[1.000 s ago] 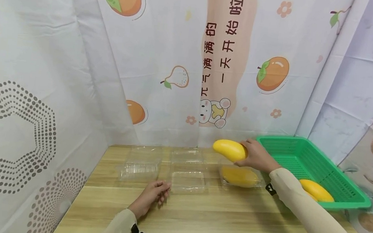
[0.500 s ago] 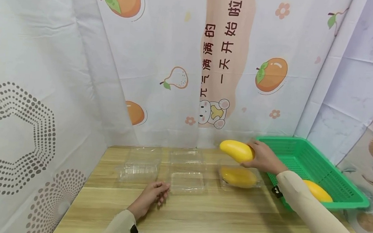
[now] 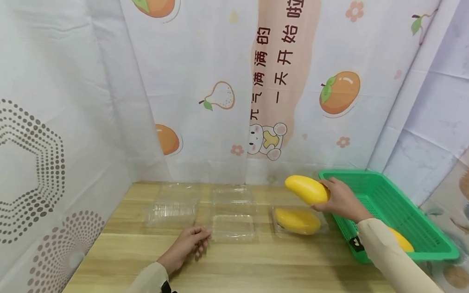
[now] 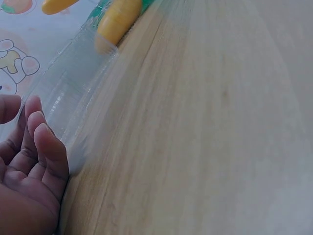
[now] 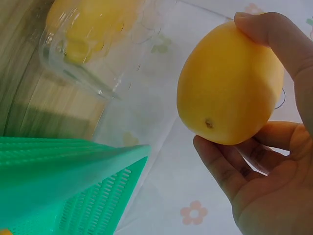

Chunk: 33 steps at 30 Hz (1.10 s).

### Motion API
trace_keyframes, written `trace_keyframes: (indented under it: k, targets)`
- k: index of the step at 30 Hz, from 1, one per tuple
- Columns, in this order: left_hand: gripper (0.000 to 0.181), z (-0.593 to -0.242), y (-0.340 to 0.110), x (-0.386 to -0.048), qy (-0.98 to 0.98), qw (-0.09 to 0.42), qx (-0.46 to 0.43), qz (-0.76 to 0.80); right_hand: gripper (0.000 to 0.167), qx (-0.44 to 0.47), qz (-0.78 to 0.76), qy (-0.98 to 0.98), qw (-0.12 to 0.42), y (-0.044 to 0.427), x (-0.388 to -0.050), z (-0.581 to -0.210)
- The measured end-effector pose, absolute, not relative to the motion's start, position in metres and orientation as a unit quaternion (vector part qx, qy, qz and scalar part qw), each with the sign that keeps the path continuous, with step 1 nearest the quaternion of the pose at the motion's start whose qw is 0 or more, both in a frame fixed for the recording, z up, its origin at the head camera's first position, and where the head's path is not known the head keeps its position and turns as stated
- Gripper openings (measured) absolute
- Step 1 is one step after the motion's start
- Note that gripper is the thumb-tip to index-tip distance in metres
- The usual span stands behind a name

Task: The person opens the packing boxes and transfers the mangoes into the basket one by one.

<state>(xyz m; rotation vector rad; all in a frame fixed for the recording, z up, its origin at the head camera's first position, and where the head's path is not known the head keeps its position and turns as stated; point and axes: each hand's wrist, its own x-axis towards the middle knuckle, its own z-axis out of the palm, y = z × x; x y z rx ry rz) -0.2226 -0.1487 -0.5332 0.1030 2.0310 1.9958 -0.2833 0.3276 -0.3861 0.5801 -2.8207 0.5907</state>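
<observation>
A yellow mango [image 3: 307, 189] is held up by my right hand [image 3: 343, 200], above the table's back right part and close to the basket's left rim. In the right wrist view, thumb and fingers grip the mango [image 5: 227, 88] from opposite sides. Just below it in the head view, a second mango [image 3: 297, 221] lies in a clear plastic box [image 3: 323, 227]. My left hand [image 3: 187, 247] rests on the table with loosely curled fingers, holding nothing. Its fingertips are close to the middle clear box [image 3: 233, 228]; whether they touch it I cannot tell.
A green basket [image 3: 440, 229] stands at the right, with at least one mango [image 3: 402, 240] partly hidden behind my sleeve. Another clear box [image 3: 172, 212] sits at the left on the wooden table [image 3: 240, 277]. A printed curtain [image 3: 209, 46] hangs behind the table.
My right hand has moved right with the mango in it, toward the green basket. The left hand has stayed in place.
</observation>
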Motion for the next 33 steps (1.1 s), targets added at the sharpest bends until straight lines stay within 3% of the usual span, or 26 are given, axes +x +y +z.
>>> trace_keyframes:
  k: [15, 33]
  targets:
    - [0.039, -0.533, -0.148, -0.222, 0.711, 0.145, 0.039, 0.687, 0.085, 0.178, 0.206, -0.956, 0.111, 0.354, -0.277, -0.382]
    - [0.04, -0.533, -0.148, -0.218, 0.708, 0.141, 0.029, 0.691, 0.093, 0.149, 0.21, -0.962, 0.084, 0.376, -0.269, -0.384]
